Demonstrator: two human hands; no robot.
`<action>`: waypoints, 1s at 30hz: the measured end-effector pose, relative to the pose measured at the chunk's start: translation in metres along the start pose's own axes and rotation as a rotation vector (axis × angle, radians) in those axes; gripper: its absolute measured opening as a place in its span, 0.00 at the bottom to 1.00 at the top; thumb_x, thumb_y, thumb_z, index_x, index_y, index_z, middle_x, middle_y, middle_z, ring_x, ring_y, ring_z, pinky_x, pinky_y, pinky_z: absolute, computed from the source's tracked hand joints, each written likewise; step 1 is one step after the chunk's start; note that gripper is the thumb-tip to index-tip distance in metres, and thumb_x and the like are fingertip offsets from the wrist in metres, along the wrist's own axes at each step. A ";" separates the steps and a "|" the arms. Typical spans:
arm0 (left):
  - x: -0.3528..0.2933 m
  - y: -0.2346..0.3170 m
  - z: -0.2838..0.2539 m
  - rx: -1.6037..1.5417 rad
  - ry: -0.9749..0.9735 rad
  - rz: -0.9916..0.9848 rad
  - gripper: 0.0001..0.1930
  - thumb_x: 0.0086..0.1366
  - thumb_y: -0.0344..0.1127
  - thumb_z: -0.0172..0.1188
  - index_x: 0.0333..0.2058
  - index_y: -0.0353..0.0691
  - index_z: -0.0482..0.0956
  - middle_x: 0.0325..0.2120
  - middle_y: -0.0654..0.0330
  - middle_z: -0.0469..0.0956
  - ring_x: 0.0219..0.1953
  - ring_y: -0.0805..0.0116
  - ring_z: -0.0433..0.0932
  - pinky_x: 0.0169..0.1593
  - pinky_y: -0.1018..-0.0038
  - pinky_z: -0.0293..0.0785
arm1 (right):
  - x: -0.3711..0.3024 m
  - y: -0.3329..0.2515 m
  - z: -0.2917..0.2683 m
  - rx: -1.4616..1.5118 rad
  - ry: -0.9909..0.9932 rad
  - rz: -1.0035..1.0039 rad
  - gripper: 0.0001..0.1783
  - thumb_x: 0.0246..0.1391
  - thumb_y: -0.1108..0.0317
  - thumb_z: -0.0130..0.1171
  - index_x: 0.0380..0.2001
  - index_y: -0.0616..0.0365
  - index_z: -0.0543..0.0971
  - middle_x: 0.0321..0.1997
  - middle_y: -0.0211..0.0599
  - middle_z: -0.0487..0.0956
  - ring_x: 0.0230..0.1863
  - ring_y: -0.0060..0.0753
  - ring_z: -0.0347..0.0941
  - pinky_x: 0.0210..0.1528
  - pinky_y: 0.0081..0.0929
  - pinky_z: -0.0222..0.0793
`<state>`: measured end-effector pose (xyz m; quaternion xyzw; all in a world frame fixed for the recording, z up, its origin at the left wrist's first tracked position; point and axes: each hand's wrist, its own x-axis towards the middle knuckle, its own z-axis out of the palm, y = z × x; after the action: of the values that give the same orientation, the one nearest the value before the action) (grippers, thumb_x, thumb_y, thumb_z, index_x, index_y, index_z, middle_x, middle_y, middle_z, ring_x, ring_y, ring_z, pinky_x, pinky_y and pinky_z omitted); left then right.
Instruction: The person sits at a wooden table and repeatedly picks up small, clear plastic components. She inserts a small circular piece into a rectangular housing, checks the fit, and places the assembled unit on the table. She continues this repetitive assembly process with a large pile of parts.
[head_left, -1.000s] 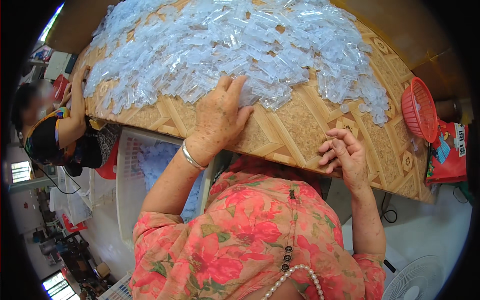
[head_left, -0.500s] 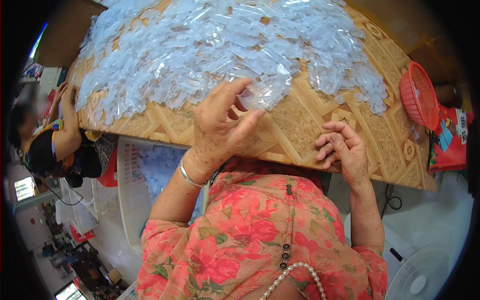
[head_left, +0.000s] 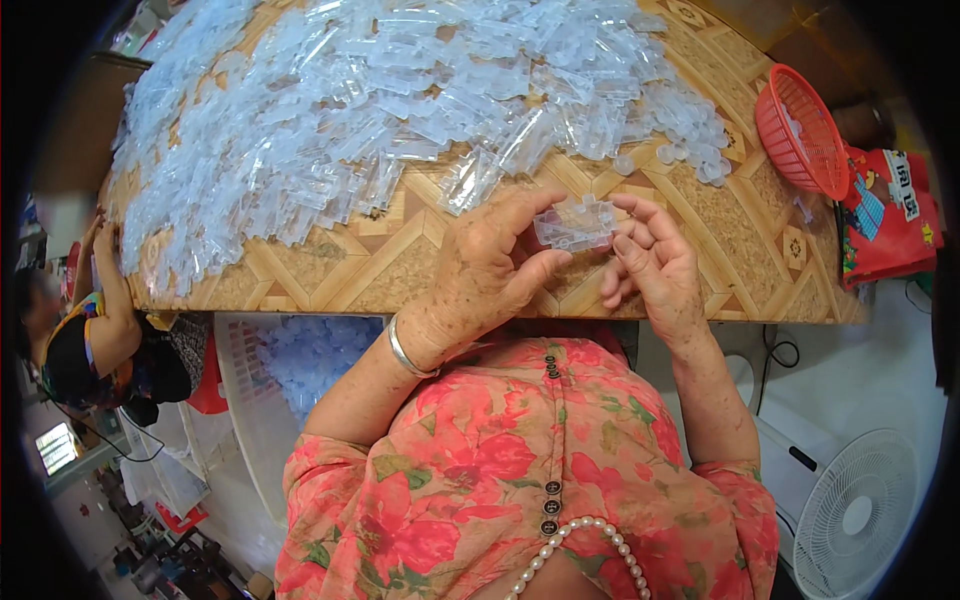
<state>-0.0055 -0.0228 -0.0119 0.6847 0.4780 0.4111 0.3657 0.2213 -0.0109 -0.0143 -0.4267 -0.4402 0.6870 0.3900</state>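
While both hands hover over the near edge of the table [head_left: 330,270], I'm seeing one clear plastic piece [head_left: 574,224] pinched between them. The left hand [head_left: 490,270] has its thumb and curled fingers closed on the piece's left end, a silver bangle [head_left: 405,352] at the wrist. The right hand [head_left: 652,262] grips the right end with its fingertips, the other fingers half bent below. The piece sits just above the patterned wooden tabletop, lifted off it, just short of the big heap.

That heap of clear plastic pieces [head_left: 380,110] covers most of the table's far side, spilling toward both edges. A red plastic basket [head_left: 802,130] stands at the right edge of the table, with a red printed bag [head_left: 888,215] just beyond it. Below the table on the left I see a white crate [head_left: 262,400] holding more clear pieces. Another person [head_left: 95,330] is at the table's left end, one hand up at the edge. A white fan [head_left: 855,515] stands on the floor at lower right.
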 end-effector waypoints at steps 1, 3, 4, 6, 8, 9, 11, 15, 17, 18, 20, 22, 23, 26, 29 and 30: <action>0.001 0.001 -0.001 0.023 -0.024 -0.010 0.28 0.58 0.28 0.73 0.58 0.37 0.78 0.37 0.59 0.78 0.34 0.70 0.77 0.37 0.73 0.76 | 0.000 0.000 0.000 0.011 0.002 -0.011 0.24 0.70 0.69 0.57 0.64 0.64 0.67 0.38 0.31 0.76 0.26 0.13 0.74 0.25 0.14 0.76; 0.004 -0.002 0.000 0.130 -0.037 0.050 0.28 0.56 0.29 0.74 0.56 0.37 0.78 0.39 0.57 0.79 0.36 0.64 0.79 0.39 0.69 0.77 | 0.000 0.001 -0.001 -0.021 0.006 -0.019 0.24 0.70 0.70 0.57 0.65 0.65 0.67 0.36 0.28 0.74 0.24 0.11 0.70 0.24 0.14 0.75; 0.007 -0.005 0.001 0.214 -0.025 0.123 0.28 0.55 0.30 0.74 0.55 0.37 0.79 0.39 0.55 0.79 0.37 0.60 0.79 0.40 0.67 0.77 | 0.000 0.001 -0.001 -0.037 0.008 -0.026 0.25 0.69 0.71 0.57 0.65 0.65 0.66 0.34 0.27 0.73 0.23 0.09 0.68 0.23 0.15 0.75; 0.010 -0.006 0.003 0.315 -0.013 0.201 0.28 0.53 0.31 0.75 0.54 0.38 0.79 0.41 0.53 0.80 0.40 0.54 0.79 0.43 0.63 0.77 | 0.000 -0.003 -0.001 -0.026 0.035 -0.006 0.25 0.69 0.71 0.58 0.65 0.65 0.67 0.34 0.26 0.74 0.22 0.09 0.67 0.22 0.14 0.72; 0.011 -0.005 0.005 0.352 -0.004 0.212 0.28 0.51 0.32 0.76 0.52 0.38 0.80 0.43 0.51 0.80 0.43 0.49 0.78 0.45 0.60 0.76 | 0.002 -0.008 -0.002 -0.076 0.078 -0.025 0.24 0.68 0.71 0.59 0.64 0.65 0.69 0.34 0.26 0.75 0.22 0.08 0.67 0.22 0.13 0.70; 0.011 -0.006 0.006 0.367 -0.004 0.221 0.28 0.51 0.33 0.76 0.52 0.38 0.80 0.43 0.51 0.79 0.43 0.49 0.77 0.46 0.59 0.76 | 0.002 -0.010 -0.004 -0.130 0.111 -0.052 0.23 0.68 0.71 0.59 0.63 0.65 0.70 0.35 0.25 0.75 0.22 0.08 0.67 0.23 0.13 0.69; 0.012 -0.007 0.006 0.401 -0.002 0.245 0.28 0.50 0.33 0.76 0.52 0.38 0.80 0.44 0.52 0.79 0.44 0.49 0.76 0.47 0.58 0.75 | 0.007 -0.013 -0.009 -0.310 0.190 -0.152 0.21 0.67 0.71 0.61 0.61 0.63 0.74 0.36 0.25 0.76 0.22 0.08 0.67 0.24 0.14 0.67; 0.013 -0.006 0.006 0.409 0.001 0.257 0.30 0.49 0.33 0.77 0.52 0.37 0.79 0.47 0.50 0.78 0.46 0.48 0.75 0.49 0.57 0.75 | 0.026 -0.023 -0.018 -0.755 0.314 -0.409 0.19 0.62 0.70 0.64 0.56 0.60 0.78 0.38 0.28 0.79 0.22 0.13 0.67 0.27 0.19 0.68; 0.013 -0.007 0.006 0.406 -0.009 0.261 0.31 0.49 0.33 0.77 0.53 0.36 0.79 0.48 0.49 0.77 0.47 0.48 0.75 0.49 0.57 0.74 | 0.035 -0.032 -0.020 -0.923 0.332 -0.468 0.20 0.60 0.68 0.66 0.55 0.59 0.79 0.40 0.30 0.80 0.22 0.17 0.69 0.29 0.23 0.69; 0.013 -0.006 0.006 0.405 -0.002 0.259 0.31 0.49 0.32 0.77 0.53 0.36 0.78 0.48 0.49 0.77 0.48 0.47 0.75 0.50 0.57 0.74 | 0.040 -0.036 -0.021 -0.996 0.337 -0.463 0.21 0.59 0.67 0.67 0.55 0.59 0.79 0.41 0.32 0.80 0.22 0.20 0.70 0.30 0.25 0.70; 0.010 -0.006 0.008 0.401 0.009 0.254 0.32 0.49 0.32 0.77 0.54 0.35 0.78 0.49 0.49 0.76 0.49 0.47 0.75 0.50 0.57 0.74 | 0.047 -0.042 -0.018 -1.109 0.342 -0.444 0.22 0.58 0.65 0.67 0.54 0.59 0.79 0.45 0.34 0.81 0.25 0.27 0.74 0.34 0.29 0.73; 0.004 -0.005 0.011 0.367 0.006 0.218 0.36 0.51 0.31 0.76 0.59 0.34 0.73 0.51 0.47 0.75 0.52 0.44 0.74 0.53 0.56 0.74 | 0.055 -0.049 -0.012 -1.186 0.338 -0.423 0.22 0.58 0.63 0.67 0.54 0.59 0.79 0.49 0.37 0.81 0.31 0.34 0.78 0.39 0.32 0.75; 0.001 -0.005 0.014 0.359 0.020 0.213 0.37 0.51 0.31 0.76 0.60 0.34 0.72 0.52 0.46 0.74 0.52 0.43 0.74 0.54 0.56 0.74 | 0.061 -0.049 -0.013 -1.220 0.352 -0.475 0.22 0.58 0.62 0.67 0.54 0.58 0.79 0.50 0.38 0.80 0.35 0.37 0.79 0.42 0.34 0.76; -0.001 -0.005 0.014 0.326 0.016 0.206 0.38 0.53 0.30 0.74 0.63 0.33 0.69 0.54 0.44 0.73 0.54 0.40 0.73 0.56 0.55 0.73 | 0.087 -0.051 -0.019 -1.332 0.401 -0.585 0.22 0.58 0.61 0.66 0.54 0.58 0.79 0.52 0.41 0.80 0.46 0.44 0.81 0.50 0.39 0.76; -0.001 -0.006 0.013 0.299 0.006 0.203 0.37 0.53 0.30 0.74 0.62 0.33 0.70 0.53 0.44 0.73 0.54 0.40 0.73 0.56 0.54 0.73 | 0.110 -0.055 -0.024 -1.436 0.427 -0.593 0.22 0.59 0.61 0.65 0.54 0.57 0.80 0.53 0.42 0.80 0.51 0.47 0.80 0.53 0.40 0.75; -0.001 -0.007 0.013 0.294 0.002 0.205 0.37 0.53 0.30 0.74 0.62 0.33 0.70 0.53 0.44 0.73 0.54 0.40 0.73 0.56 0.54 0.73 | 0.115 -0.054 -0.025 -1.463 0.423 -0.583 0.22 0.59 0.61 0.65 0.54 0.57 0.80 0.53 0.42 0.80 0.51 0.47 0.79 0.54 0.40 0.75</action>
<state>0.0038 -0.0230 -0.0238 0.7755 0.4611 0.3725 0.2172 0.2152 0.1179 0.0018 -0.5626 -0.7878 0.0013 0.2507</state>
